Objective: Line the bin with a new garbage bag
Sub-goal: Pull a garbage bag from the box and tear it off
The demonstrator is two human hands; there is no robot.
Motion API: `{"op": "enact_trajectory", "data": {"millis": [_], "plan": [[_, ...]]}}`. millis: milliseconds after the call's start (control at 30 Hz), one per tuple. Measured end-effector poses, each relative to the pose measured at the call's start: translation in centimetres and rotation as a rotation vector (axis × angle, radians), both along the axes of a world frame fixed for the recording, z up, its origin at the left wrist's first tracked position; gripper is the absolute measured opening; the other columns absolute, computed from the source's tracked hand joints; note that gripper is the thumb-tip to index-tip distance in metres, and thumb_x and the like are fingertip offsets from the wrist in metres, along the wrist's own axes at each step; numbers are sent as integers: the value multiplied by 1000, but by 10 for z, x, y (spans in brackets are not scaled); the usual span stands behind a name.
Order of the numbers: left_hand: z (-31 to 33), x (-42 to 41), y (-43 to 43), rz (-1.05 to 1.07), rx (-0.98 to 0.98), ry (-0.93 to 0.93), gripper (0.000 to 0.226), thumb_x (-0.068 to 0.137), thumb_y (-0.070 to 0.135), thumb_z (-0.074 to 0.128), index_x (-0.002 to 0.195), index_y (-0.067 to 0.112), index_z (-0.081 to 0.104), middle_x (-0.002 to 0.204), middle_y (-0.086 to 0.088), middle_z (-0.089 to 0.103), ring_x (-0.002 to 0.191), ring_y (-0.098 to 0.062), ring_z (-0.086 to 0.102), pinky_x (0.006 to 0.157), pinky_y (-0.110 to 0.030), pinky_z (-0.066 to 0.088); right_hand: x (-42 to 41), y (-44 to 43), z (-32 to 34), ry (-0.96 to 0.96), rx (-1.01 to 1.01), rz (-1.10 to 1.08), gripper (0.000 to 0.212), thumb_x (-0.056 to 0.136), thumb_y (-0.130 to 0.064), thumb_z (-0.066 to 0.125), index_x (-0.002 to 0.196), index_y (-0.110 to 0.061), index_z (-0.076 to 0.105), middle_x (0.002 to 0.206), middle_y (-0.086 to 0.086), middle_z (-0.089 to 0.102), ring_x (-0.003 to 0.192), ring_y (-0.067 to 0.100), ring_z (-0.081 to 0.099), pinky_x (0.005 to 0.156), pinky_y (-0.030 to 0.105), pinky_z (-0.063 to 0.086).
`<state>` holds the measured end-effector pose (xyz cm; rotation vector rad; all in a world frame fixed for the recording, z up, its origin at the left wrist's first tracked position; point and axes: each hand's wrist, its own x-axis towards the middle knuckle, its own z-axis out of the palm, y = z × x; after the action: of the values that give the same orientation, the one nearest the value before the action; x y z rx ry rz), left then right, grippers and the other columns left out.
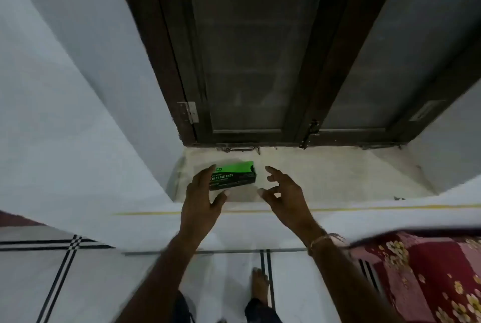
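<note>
- Window [250, 62] with dark frame and closed shutters fills the wall ahead; below it a pale stone sill [325, 174].
- Floral bedcover [429, 278] lies to the right, striped floor tiles [65, 270] underfoot; nothing blocks the reach.
- Green-and-black garbage bag box [234, 175] rests on the sill, unopened as far as I can judge.
- Left hand [201, 197] and right hand [285, 193] flank it, fingers spread, holding nothing.
- No bin in sight; lining looks barely begun.
</note>
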<state>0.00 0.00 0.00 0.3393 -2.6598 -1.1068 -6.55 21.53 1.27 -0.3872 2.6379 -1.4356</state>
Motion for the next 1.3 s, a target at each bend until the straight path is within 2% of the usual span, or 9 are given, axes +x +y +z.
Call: {"op": "enact_trajectory", "data": {"millis": [267, 400, 567, 700, 833, 933, 1067, 1200, 1300], "plan": [[-30, -45, -3, 34, -89, -134, 66, 90, 30, 76, 150, 23, 49, 153, -11, 47, 133, -31, 48, 96, -43, 57, -75, -22, -33, -119, 96, 248, 68, 90, -13, 76, 151, -12, 46, 130, 13, 60, 100, 23, 64, 88, 24, 53], [-31, -50, -4, 46, -30, -112, 59, 85, 19, 82, 139, 20, 59, 130, -7, 57, 114, -26, 60, 84, -44, 61, -87, -22, -35, -189, 8, 214, 48, 87, -17, 79, 132, -15, 62, 118, 11, 67, 91, 25, 68, 88, 41, 61], [-20, -59, -10, -4, 118, -16, 53, 90, 17, 76, 140, 19, 58, 130, -5, 53, 111, -13, 61, 89, -19, 57, -92, -10, -16, -341, -246, 123, 33, 82, -8, 83, 104, -11, 59, 99, -2, 68, 60, 7, 67, 63, 23, 56], [-2, -64, -11, -24, 261, 4, 50, 90, 31, 70, 137, 26, 56, 129, -5, 53, 117, -5, 59, 88, -15, 56, -95, 2, 1, -446, -491, 159, 35, 83, -15, 82, 99, -2, 54, 109, 14, 67, 72, 26, 65, 70, 35, 56], [12, -65, -10, -23, 323, 14, 51, 86, 44, 65, 134, 30, 57, 127, 2, 54, 116, 6, 57, 88, -17, 57, -98, 16, 10, -525, -684, 122, 15, 93, 0, 68, 103, -8, 59, 110, 16, 70, 79, 29, 66, 76, 37, 57], [15, -65, -13, 14, 343, 12, 52, 85, 45, 67, 135, 32, 58, 127, 6, 56, 116, -2, 61, 87, -26, 60, -103, 20, 4, -414, -567, 84, 32, 95, 5, 62, 122, -13, 64, 124, 8, 68, 94, 30, 70, 76, 32, 58], [23, -66, -13, 19, 275, 13, 54, 84, 49, 65, 134, 30, 58, 125, 1, 58, 114, 0, 60, 86, -20, 58, -111, 18, -4, 71, -166, 143, 38, 87, -4, 69, 121, -23, 71, 129, -6, 63, 116, 13, 60, 81, 20, 50], [34, -72, -10, 11, 246, 47, 52, 82, 47, 65, 130, 31, 56, 124, 12, 54, 112, 13, 56, 83, -6, 52, -112, 12, 1, -41, -326, 243, 34, 90, -24, 70, 124, -24, 70, 120, -5, 68, 108, 19, 64, 76, 26, 51], [41, -76, -10, 5, 221, 54, 51, 81, 47, 65, 130, 37, 55, 125, 19, 51, 110, 18, 55, 83, -4, 50, -111, 12, 3, -121, -428, 201, 19, 88, -17, 74, 108, -18, 72, 109, 1, 71, 102, 17, 67, 82, 29, 54]]}}
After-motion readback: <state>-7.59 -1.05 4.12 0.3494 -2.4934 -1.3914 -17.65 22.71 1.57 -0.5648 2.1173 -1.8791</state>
